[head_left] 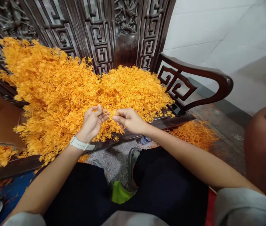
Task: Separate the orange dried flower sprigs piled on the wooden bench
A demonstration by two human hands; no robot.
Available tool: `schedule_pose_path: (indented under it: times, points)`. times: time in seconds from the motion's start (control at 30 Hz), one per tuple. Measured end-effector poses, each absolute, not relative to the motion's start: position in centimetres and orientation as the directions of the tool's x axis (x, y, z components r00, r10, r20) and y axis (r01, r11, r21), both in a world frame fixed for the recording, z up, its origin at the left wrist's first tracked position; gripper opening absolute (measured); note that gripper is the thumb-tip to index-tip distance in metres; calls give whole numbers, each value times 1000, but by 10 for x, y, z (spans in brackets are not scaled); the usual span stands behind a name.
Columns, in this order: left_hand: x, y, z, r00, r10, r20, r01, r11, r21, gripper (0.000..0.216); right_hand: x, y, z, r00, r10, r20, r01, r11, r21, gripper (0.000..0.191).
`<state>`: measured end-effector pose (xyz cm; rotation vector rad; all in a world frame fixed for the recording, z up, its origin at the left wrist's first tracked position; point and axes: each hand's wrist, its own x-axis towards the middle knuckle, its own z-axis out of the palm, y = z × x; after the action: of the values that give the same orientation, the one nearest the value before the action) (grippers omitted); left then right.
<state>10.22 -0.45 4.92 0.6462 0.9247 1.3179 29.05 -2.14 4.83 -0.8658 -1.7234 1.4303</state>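
Observation:
My left hand [92, 121], with a white band on its wrist, has thumb and fingers closed on the thin stem of an orange flower sprig [112, 114]. From the other side my right hand [131, 120] pinches the same sprig with thumb and forefinger. The fingertips of both hands are close together, and the fine parts between them are hard to make out. Just behind the hands lies a large heap of orange flower sprigs [59, 84], piled on the seat of a dark carved wooden bench [126, 50].
The bench's curved armrest [199, 72] rises at the right. A cardboard box [1, 122] stands at the left. Loose orange stems [194, 135] lie on the floor at right, near another person's leg [262, 150]. Something bright green [121, 193] shows between my legs.

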Motion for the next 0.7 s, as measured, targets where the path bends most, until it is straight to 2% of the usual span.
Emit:
schedule_pose_path:
  times: [0.07, 0.1, 0.17, 0.2, 0.23, 0.27, 0.3, 0.33, 0.4, 0.43, 0.47, 0.53, 0.6, 0.7]
  points:
    - [90, 10, 48, -80, 974, -212, -540, 137, 830, 23, 276, -50, 54, -690, 715, 117, 21, 181, -983, 26]
    - [82, 19, 48, -134, 965, -228, -554, 118, 824, 27, 270, -66, 57, -795, 592, 132, 2, 221, -975, 22]
    - [63, 33, 50, -231, 942, -245, -568, 74, 819, 30, 262, -90, 65, -959, 249, 136, -60, 293, -954, 20]
    - [55, 37, 51, -259, 936, -237, -563, 53, 824, 30, 263, -96, 70, -990, 74, 119, -92, 292, -952, 21]
    - [48, 40, 53, -268, 939, -215, -550, 34, 834, 28, 266, -97, 74, -994, -32, 105, -110, 254, -961, 20]
    - [44, 39, 54, -260, 947, -186, -533, 20, 846, 25, 272, -92, 79, -991, -44, 124, -130, 171, -977, 16]
    - [42, 37, 55, -248, 955, -163, -516, 12, 856, 23, 279, -83, 84, -983, 56, 177, -174, 67, -983, 13]
    - [42, 34, 55, -236, 960, -154, -504, 14, 863, 22, 288, -70, 87, -935, 262, 237, -253, -25, -967, 17]
    - [49, 24, 56, -211, 964, -164, -497, 38, 867, 22, 305, -41, 92, -620, 745, 245, -437, -68, -897, 30]
    - [54, 19, 56, -198, 965, -175, -498, 55, 866, 22, 311, -26, 92, -426, 884, 190, -478, -41, -878, 33]
    - [59, 14, 56, -179, 967, -181, -498, 70, 865, 21, 316, -14, 90, -282, 952, 121, -466, -26, -885, 34]
    - [69, 5, 55, -140, 975, -172, -489, 83, 868, 21, 316, 0, 81, -187, 982, 4, -324, -58, -944, 34]
    - [79, -3, 55, -96, 984, -149, -475, 87, 876, 21, 307, 0, 67, -274, 962, -8, -109, -40, -993, 36]
    - [93, -14, 54, -22, 989, -143, -463, 117, 879, 21, 287, -20, 49, -464, 883, 71, 119, 141, -983, 44]
